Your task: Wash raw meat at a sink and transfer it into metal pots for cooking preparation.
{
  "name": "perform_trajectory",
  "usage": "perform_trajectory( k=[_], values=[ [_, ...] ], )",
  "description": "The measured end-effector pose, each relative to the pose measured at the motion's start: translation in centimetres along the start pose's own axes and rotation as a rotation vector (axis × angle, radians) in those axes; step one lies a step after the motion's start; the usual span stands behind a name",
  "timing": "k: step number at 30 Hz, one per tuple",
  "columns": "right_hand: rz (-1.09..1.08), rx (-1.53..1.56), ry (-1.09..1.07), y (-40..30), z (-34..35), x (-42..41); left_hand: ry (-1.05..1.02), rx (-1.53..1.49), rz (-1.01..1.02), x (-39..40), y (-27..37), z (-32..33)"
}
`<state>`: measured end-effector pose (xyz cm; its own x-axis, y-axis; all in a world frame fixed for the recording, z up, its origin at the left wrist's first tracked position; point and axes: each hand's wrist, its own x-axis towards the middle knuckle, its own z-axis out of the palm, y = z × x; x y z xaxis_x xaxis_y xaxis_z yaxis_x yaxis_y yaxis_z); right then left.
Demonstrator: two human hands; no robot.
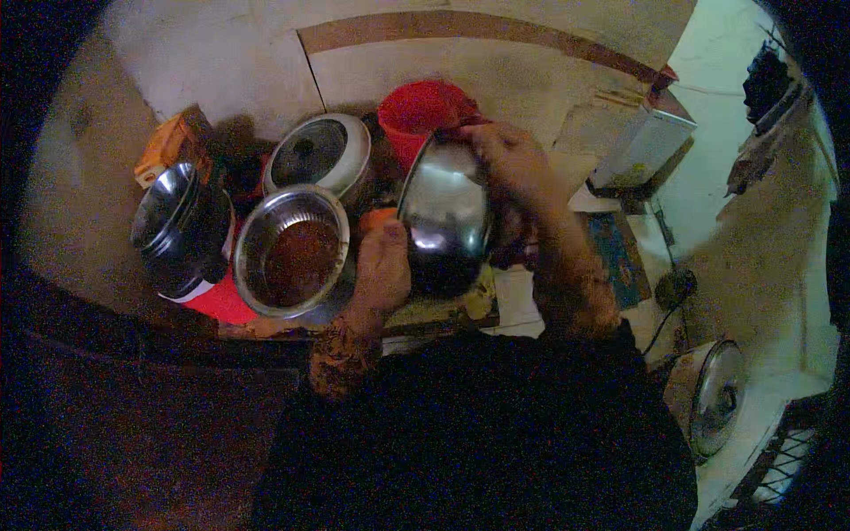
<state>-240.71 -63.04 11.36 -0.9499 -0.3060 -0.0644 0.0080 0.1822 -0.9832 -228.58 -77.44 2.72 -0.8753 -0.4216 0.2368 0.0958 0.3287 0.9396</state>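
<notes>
A tilted, shiny metal bowl point(448, 192) is raised in front of me, its lower part dark. My right hand point(511, 156) grips it by the upper right edge. Beside its left edge is my left hand point(385, 269), fingers curled and thumb up against or very near the rim. A small orange thing point(377, 218) shows at the left fingertips; whether the hand holds it or it lies behind is unclear. Left of that hand stands a metal basin point(244, 255) with reddish-brown contents point(302, 259). Beyond it is a light-rimmed pot with a dark round top point(309, 156).
A red plastic container point(425, 109) stands behind the bowl. Stacked dark metal bowls point(176, 229) and an orange container point(169, 146) are at far left. A pale box point(641, 146) is at right. Lower down sits a lidded pot point(717, 398). The picture is dim and grainy.
</notes>
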Motion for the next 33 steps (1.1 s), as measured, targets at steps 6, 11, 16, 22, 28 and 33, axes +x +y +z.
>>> perform_trajectory(
  k=[6,11,16,22,28,33],
  values=[
    [-1.084,-0.701,0.231,3.6,5.6,-3.7,0.188,-0.057,0.182,2.4,-2.2,-0.7],
    [-1.452,-0.877,0.238,13.7,6.9,-3.5,0.039,-1.132,-0.261,3.2,-2.3,-5.1],
    [-0.819,0.864,0.124,12.2,6.2,-1.1,0.119,-1.376,-0.244,2.5,-0.6,-6.8],
    [-0.420,0.152,0.025,6.8,0.6,4.2,0.118,-0.469,0.029,0.6,0.0,-10.7],
    [-0.553,-0.400,-0.005,0.4,5.9,0.3,-0.253,0.067,0.173,1.4,1.6,-10.1],
    [-1.322,-0.704,0.162,2.3,11.5,-5.2,0.036,-0.567,-0.127,2.7,-2.0,-9.3]
  ],
)
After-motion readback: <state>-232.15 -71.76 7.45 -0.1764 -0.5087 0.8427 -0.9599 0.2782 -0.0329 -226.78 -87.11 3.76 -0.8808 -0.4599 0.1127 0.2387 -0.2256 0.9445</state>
